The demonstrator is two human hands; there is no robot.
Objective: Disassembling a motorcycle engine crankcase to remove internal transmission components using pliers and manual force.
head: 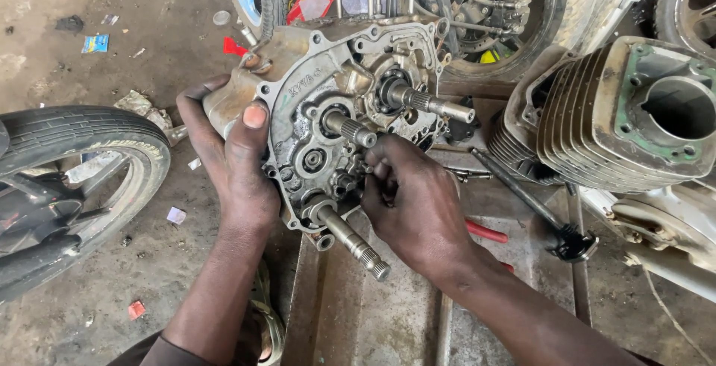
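Note:
A greasy motorcycle engine crankcase (335, 90) stands on its side on a metal tray (350, 314), with three splined shafts sticking out toward me. My left hand (235, 157) grips the case's left edge, thumb pressed on the rim. My right hand (410, 202) is at the lower middle of the case, fingertips pinched on a small part beside the middle shaft (350, 129); the part itself is mostly hidden. A long shaft (354, 239) juts out at the bottom between my hands.
A finned engine cylinder (626, 120) lies at the right. A black long-handled tool (529, 198) and red-handled pliers (486, 232) rest on the tray. A motorcycle tyre (82, 142) is at the left, a spoked wheel (492, 8) behind. Litter dots the dirt floor.

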